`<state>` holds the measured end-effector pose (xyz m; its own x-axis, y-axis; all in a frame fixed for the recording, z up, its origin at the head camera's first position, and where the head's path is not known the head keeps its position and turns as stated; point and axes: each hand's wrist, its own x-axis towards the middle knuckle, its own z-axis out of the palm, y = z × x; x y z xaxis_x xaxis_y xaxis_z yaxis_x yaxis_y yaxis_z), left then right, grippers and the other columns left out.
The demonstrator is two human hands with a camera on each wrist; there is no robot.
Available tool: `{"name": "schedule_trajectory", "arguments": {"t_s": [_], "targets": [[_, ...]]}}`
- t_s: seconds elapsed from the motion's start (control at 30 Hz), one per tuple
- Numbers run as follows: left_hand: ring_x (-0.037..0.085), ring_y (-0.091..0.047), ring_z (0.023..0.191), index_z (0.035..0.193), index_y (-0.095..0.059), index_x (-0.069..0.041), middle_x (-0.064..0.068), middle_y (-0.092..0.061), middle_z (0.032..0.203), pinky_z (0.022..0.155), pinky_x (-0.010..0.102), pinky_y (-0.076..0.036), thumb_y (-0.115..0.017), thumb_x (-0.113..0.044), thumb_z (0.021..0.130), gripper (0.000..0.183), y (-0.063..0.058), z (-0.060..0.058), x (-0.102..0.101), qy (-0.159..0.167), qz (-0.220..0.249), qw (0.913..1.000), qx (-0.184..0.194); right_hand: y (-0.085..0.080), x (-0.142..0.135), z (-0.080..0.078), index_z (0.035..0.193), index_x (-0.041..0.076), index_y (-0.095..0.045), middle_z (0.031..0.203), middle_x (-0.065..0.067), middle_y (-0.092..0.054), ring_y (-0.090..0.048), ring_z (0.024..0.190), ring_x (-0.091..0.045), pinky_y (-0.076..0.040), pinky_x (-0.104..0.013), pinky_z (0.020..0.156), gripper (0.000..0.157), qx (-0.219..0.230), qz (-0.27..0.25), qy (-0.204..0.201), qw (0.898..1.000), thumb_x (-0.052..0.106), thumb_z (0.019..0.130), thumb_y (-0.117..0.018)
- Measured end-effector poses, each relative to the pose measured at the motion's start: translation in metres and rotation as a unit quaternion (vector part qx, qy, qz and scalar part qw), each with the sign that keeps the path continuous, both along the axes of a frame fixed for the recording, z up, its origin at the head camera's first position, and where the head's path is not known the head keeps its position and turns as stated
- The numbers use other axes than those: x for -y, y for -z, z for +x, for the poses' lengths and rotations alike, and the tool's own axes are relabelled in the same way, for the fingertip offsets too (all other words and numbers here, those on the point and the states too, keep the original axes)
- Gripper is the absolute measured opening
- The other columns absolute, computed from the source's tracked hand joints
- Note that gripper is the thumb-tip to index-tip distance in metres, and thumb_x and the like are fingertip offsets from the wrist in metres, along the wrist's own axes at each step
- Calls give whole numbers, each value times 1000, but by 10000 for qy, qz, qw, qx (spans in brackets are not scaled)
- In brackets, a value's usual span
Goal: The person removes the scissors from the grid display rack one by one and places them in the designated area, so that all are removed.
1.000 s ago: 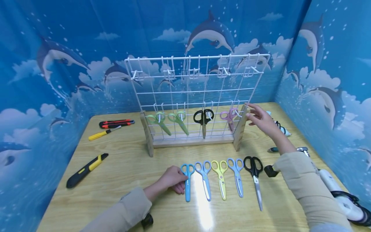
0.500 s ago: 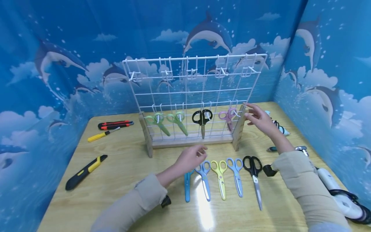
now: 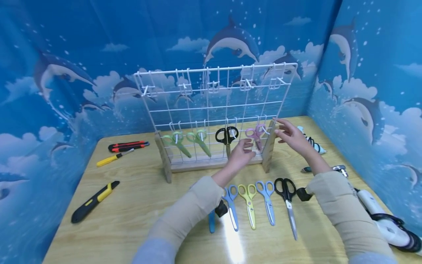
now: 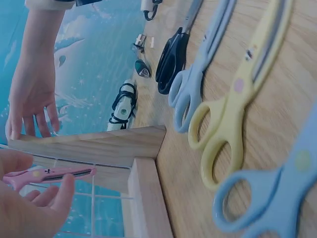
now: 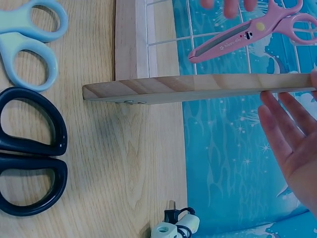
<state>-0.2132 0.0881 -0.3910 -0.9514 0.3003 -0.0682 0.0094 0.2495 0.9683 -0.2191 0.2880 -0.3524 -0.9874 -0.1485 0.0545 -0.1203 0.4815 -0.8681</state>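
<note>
Pink scissors (image 3: 255,135) hang from a hook at the right end of a white wire rack (image 3: 215,107). My left hand (image 3: 240,156) is just in front of them, fingers spread and slightly bent. In the right wrist view its fingertips (image 5: 230,7) stand apart from the pink scissors (image 5: 233,42). My right hand (image 3: 293,137) touches the top of the rack's right wooden upright (image 3: 271,146), its fingers mostly straight along the outer side. Black scissors (image 3: 226,135) and two green pairs, the left one (image 3: 178,143) and the right one (image 3: 199,141), hang further left.
On the table in front lie blue scissors (image 3: 231,205), yellow scissors (image 3: 248,203), light-blue scissors (image 3: 267,201) and large black scissors (image 3: 287,201). Another blue pair (image 3: 211,222) is mostly behind my left sleeve. Cutters (image 3: 93,203) and a yellow screwdriver (image 3: 112,159) lie left, corded tools (image 3: 385,222) right.
My left hand has left the leftmost blue scissors on the table and moved up and right to the pink scissors on the rack. My right hand stays at the upright.
</note>
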Motion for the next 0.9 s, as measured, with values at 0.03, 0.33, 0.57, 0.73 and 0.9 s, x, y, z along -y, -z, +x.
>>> {"name": "schedule_trajectory", "arguments": {"t_s": [0.03, 0.33, 0.57, 0.73, 0.9], "targets": [[19, -52, 101, 119, -43, -13, 1, -53, 115, 78, 25, -46, -60, -9, 74, 48, 0, -2, -2, -75, 127, 9999, 56, 0, 0, 0, 133, 20, -24, 132, -22, -28, -45, 103, -33, -44, -46, 81, 52, 4, -14, -7, 10000, 35, 87, -43], [16, -55, 91, 107, -52, -8, 4, -59, 103, 72, 21, -48, -58, -1, 74, 35, 5, -9, -12, -461, 913, 9947, 74, -1, 1, -1, 133, 17, -24, 131, -22, -30, -46, 101, -33, -44, -47, 79, 52, -52, -28, -23, 10000, 32, 87, -43], [17, -57, 76, 100, -57, -6, 6, -61, 87, 61, 17, -47, -61, -15, 76, 25, 8, -11, -20, -349, 851, 9957, -79, 2, 0, -1, 133, 17, -25, 129, -22, -33, -49, 97, -27, -44, -48, 79, 52, -95, -50, -31, 9999, 32, 87, -43], [22, -59, 80, 96, -61, -7, 5, -63, 90, 61, 19, -48, -62, -22, 76, 25, 6, -9, -25, -369, 884, 9954, 35, 2, -1, -2, 133, 18, -25, 128, -21, -34, -52, 91, -13, -47, -41, 77, 51, -113, -48, -24, 9999, 32, 87, -43], [14, -59, 79, 93, -63, -6, 7, -64, 91, 66, 18, -48, -63, -19, 75, 22, 3, -7, -25, -394, 875, 9954, -6, 2, -1, -2, 133, 20, -25, 128, -21, -34, -52, 92, -13, -46, -42, 78, 51, -81, -35, -30, 10000, 33, 87, -43]]}}
